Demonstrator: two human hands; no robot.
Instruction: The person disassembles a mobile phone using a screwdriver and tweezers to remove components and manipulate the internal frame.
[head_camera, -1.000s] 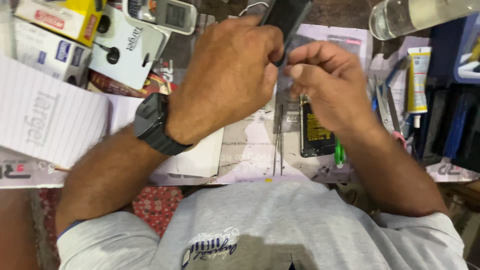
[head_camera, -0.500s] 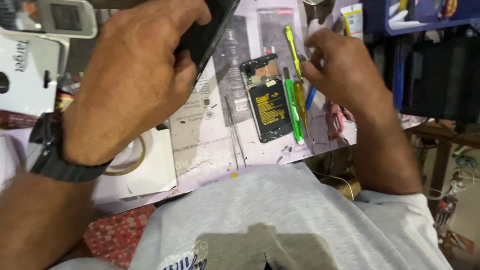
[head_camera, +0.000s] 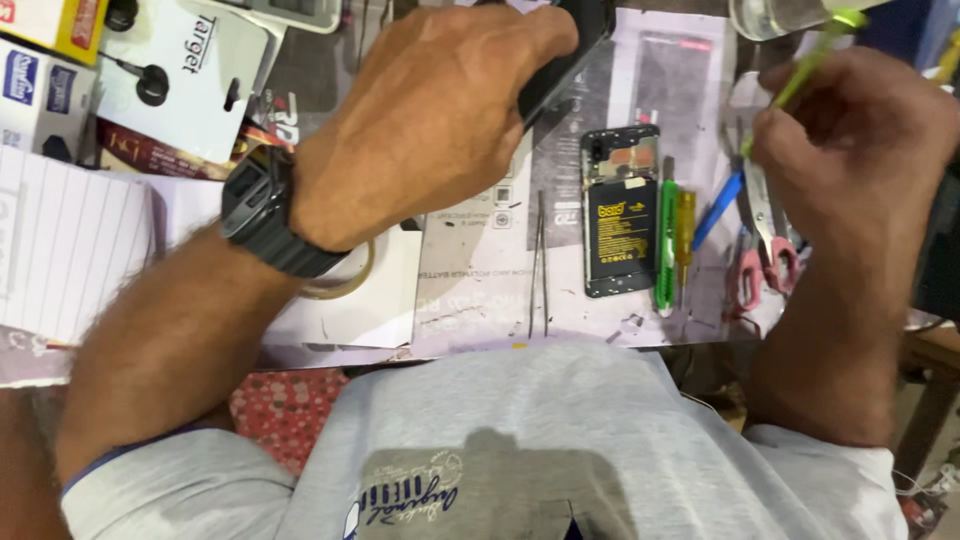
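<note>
now right hand (head_camera: 850, 140) higher, green tool (head_camera: 805, 70) raised off the bench

Soft, even light fell from above and lit the desk (head_camera: 470, 290) brightly without harsh glare. The person's head cast a dim, blurred shadow on the grey shirt (head_camera: 520, 450) at the bottom edge. The left hand (head_camera: 420, 120) showed a mild sheen on its knuckles and threw a faint shadow beneath its wrist. The right hand (head_camera: 860, 150) looked slightly smeared by motion. The opened phone (head_camera: 620, 210) and tweezers (head_camera: 537, 265) stayed sharp; the far corners softened and bent slightly.
</note>
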